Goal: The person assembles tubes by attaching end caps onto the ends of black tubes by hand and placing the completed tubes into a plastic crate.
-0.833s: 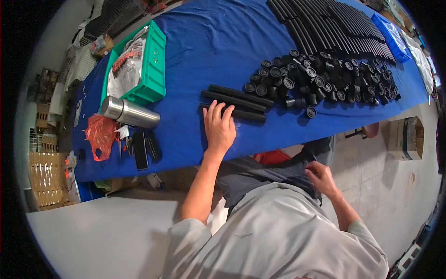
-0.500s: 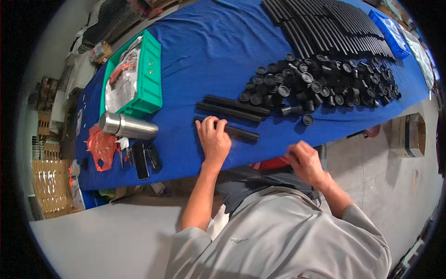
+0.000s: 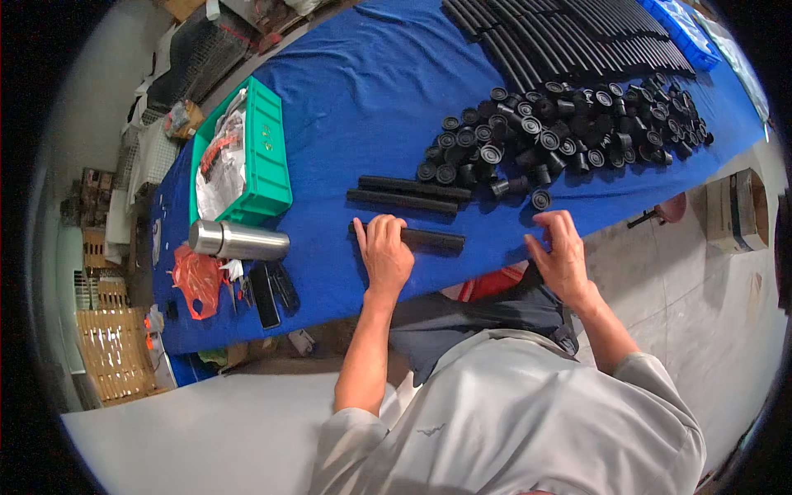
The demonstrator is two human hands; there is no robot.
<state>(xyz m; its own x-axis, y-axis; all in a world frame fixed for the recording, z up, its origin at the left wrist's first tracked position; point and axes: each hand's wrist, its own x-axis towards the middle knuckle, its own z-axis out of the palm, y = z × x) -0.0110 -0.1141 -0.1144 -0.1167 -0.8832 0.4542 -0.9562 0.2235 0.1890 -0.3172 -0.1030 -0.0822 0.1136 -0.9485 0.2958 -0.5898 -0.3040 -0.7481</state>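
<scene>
My left hand (image 3: 386, 254) is closed over the near black tube (image 3: 436, 240), which lies on the blue cloth. Beyond it, two more black tubes (image 3: 404, 201) lie roughly side by side. My right hand (image 3: 561, 254) is over the table's front edge, thumb and fingers apart, with nothing visible in it. Just past its fingertips stands a round black cap (image 3: 540, 200) with a ringed face. That cap sits at the near side of a heap of similar black caps (image 3: 569, 136).
Long black tubes (image 3: 569, 41) lie in rows at the far right, beside a blue crate (image 3: 681, 33). At left are a green crate (image 3: 268, 157) holding wrapped contents, a steel flask (image 3: 243, 240), a red plastic bag (image 3: 196, 280) and a phone (image 3: 265, 295). A cardboard box (image 3: 737, 210) stands right.
My right hand has moved up toward the heap of caps, and its fingers have spread. My left hand stays on the near tube. The whole view has shifted slightly.
</scene>
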